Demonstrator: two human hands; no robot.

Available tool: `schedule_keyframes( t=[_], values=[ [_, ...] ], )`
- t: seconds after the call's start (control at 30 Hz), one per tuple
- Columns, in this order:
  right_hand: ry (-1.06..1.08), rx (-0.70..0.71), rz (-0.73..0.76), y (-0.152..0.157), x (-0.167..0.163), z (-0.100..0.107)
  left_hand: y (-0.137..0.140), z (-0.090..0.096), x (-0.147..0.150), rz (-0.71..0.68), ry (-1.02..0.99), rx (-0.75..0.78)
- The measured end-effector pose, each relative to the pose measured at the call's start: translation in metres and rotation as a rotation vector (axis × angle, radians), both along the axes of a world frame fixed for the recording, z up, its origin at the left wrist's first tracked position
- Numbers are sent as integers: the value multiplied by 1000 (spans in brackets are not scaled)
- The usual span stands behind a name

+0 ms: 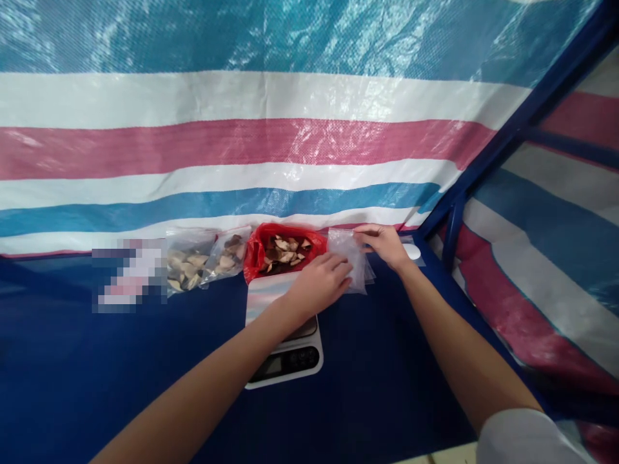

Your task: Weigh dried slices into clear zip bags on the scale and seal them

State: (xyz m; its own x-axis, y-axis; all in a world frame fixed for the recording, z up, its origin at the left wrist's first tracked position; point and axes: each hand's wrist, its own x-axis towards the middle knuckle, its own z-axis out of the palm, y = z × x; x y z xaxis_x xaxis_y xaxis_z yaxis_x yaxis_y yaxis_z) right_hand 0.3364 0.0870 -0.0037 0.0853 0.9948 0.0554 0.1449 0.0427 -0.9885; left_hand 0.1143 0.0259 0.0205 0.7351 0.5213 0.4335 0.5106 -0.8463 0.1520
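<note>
Thin clear plastic bags (356, 274) lie in a small stack on the blue table, to the right of an open red plastic bag (255, 254). My right hand (384, 246) pinches the top right edge of a clear bag between thumb and fingers. Over the stack's left side rests my left hand (326, 281), its fingers stretched out and touching the plastic. Pale and brown dried slices (285, 251) fill the red bag. Below my left forearm, a white digital scale (285, 362) is partly covered; its display shows no number I can read.
Two clear bags of dried slices, a larger one (187, 267) and a smaller one (226, 258), lie left of the red bag. A white round thing (412, 251) is beyond my right wrist. Striped sheeting (242, 142) hangs behind the table; a blue frame bar (488, 151) slants at right.
</note>
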Motion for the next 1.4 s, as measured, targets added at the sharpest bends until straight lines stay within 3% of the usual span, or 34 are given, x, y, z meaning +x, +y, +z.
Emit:
schedule_keyframes(
  t=[0.1,0.2,0.33,0.53,0.7,0.77,0.87,1.13,1.4],
  values=[
    [-153,72,8,9,2,-4,-1,-5,12,-8,238,-11],
    [-375,212,32,16,4,-8,0,-11,19,-5,340,-19],
    [-658,351,46,22,7,-14,4,-21,21,-33,368,-17],
    [-875,374,67,24,10,-15,8,-33,25,-35,316,-35],
    [-1024,423,-74,2,7,0,8,-33,32,11,334,-63],
    [-1041,486,-87,-9,2,5,8,-32,35,19,344,-69],
    [-1024,554,19,-18,-7,1,9,-32,36,39,332,-70],
    [-981,527,218,-4,-10,-38,5,-37,29,22,284,-23],
    [-1038,593,321,-1,-7,-40,0,-34,24,51,352,-23]
  ],
)
